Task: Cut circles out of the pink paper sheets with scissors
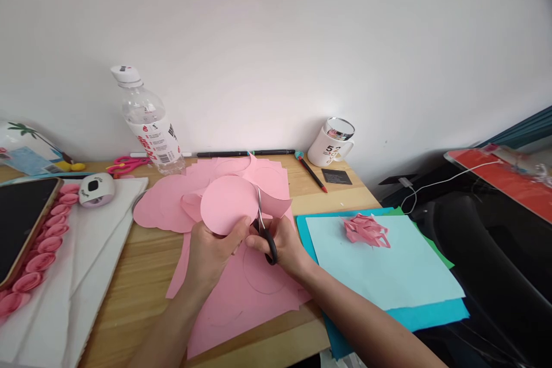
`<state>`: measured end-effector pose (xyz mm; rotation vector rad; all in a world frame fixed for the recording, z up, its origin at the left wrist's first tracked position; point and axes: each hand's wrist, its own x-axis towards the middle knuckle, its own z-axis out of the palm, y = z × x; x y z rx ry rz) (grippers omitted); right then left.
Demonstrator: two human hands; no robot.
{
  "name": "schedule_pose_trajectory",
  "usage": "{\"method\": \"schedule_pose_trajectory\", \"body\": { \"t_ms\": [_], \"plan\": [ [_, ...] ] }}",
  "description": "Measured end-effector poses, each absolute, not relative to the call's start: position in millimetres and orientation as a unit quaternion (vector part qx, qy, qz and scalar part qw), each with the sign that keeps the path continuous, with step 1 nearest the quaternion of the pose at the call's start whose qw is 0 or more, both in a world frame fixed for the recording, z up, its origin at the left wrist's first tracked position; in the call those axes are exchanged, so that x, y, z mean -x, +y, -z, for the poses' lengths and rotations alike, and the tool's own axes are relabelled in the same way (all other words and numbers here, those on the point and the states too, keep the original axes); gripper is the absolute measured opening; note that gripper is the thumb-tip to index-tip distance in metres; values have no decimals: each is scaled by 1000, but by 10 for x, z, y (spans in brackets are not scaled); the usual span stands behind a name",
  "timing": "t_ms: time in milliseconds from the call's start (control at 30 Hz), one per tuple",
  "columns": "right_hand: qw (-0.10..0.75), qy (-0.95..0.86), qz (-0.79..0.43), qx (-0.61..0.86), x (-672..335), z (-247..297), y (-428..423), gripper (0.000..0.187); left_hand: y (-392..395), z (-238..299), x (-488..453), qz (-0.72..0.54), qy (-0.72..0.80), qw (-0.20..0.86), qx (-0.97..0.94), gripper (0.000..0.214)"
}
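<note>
My left hand (215, 247) pinches the lower edge of a pink paper circle (228, 201), thumb on top. In my right hand (280, 241) is a pair of black-handled scissors (268, 238), blades pointing away from me along the circle's right edge. A curved offcut of pink paper (276, 205) bends off to the right of the blades. Beneath both hands lie pink paper sheets (224, 322), one with a drawn circle outline. To the left, several cut pink circles (161, 204) overlap in a pile.
A plastic bottle (149, 121) and a white mug (331, 144) stand near the wall. Crumpled pink scraps (366, 230) rest on light blue paper (383, 276) at right. Rolled pink paper pieces (41, 263) line a phone (23, 224) at left, near pink scissors (126, 165).
</note>
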<state>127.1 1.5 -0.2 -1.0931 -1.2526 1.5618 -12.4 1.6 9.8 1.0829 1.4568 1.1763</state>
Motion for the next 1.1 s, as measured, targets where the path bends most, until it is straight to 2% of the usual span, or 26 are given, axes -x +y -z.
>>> {"method": "schedule_pose_trajectory", "body": {
  "t_ms": [333, 600, 900, 1100],
  "plan": [
    [420, -511, -614, 430, -1277, 48, 8, 44, 10, -136, 123, -482, 586, 468, -454, 34],
    [401, -525, -602, 449, -1293, 73, 15, 52, 8, -124, 123, -482, 586, 471, -451, 34],
    [402, -532, -585, 462, -1313, 125, 14, 49, 15, -115, 121, -479, 603, 463, -439, 41],
    [399, -534, -574, 475, -1321, 164, 24, 46, 13, -117, 135, -491, 590, 466, -440, 38]
  ]
}}
